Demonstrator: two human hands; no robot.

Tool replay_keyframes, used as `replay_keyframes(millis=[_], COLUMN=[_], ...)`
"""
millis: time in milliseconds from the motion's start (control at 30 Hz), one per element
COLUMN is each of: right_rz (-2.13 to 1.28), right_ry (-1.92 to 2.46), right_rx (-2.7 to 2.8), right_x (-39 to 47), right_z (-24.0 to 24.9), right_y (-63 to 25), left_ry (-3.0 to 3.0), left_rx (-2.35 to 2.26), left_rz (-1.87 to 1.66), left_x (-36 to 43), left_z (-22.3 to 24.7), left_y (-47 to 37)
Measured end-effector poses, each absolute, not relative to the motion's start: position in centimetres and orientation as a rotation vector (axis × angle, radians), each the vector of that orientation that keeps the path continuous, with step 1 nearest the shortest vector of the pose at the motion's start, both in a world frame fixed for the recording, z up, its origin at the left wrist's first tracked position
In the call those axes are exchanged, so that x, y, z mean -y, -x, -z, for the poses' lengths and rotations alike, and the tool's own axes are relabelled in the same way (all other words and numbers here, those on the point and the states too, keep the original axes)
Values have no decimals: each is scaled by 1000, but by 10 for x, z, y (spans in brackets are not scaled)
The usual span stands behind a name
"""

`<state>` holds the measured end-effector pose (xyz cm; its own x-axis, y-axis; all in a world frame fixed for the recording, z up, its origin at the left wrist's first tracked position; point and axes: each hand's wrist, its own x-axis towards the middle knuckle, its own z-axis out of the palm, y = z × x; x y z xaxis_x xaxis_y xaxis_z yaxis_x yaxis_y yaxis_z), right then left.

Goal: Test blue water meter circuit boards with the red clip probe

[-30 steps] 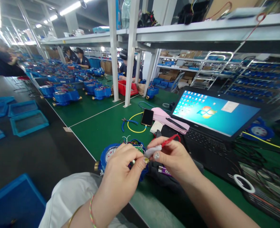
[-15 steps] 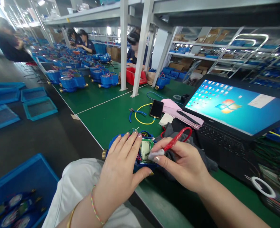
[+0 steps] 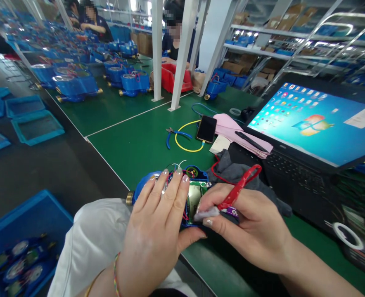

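Observation:
A blue water meter (image 3: 145, 183) with a brass end fitting lies at the table's front edge, its circuit board and small display (image 3: 194, 197) exposed. My left hand (image 3: 160, 218) rests flat across the meter, fingers stretched out and thumb apart. Between the thumb and fingers of my right hand (image 3: 247, 222) is a grey-white tipped probe (image 3: 207, 213) with a red cord (image 3: 238, 187). Its tip is at the lower part of the board; my fingers hide whether it touches. Thin white and red wires show beyond my left fingertips.
A grey cloth (image 3: 232, 167) lies beside my right hand, before an open laptop (image 3: 318, 123). Blue-handled pliers (image 3: 178, 134), a phone (image 3: 206, 128) and a pink cloth (image 3: 228, 126) lie farther back. A blue crate (image 3: 43, 206) holds several meters at lower left. Co-workers sit beyond metal posts (image 3: 182, 57).
The view has tipped down and shifted slightly. My right hand has moved the probe tip a little toward the board's near edge. My left hand stays flat on the meter.

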<state>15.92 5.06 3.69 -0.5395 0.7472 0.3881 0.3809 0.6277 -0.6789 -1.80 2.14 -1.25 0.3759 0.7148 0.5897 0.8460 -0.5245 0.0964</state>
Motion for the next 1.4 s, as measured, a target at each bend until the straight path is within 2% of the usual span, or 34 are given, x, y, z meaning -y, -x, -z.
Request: replay_keyframes(millis=[1400], right_rz=[-555], right_ry=[856], right_rx=[2276], right_x=[-54], right_z=[-37], right_y=[-157], left_ry=[2435], left_rx=[1400], left_rz=[878], left_x=[-25], left_z=[13], left_y=[19])
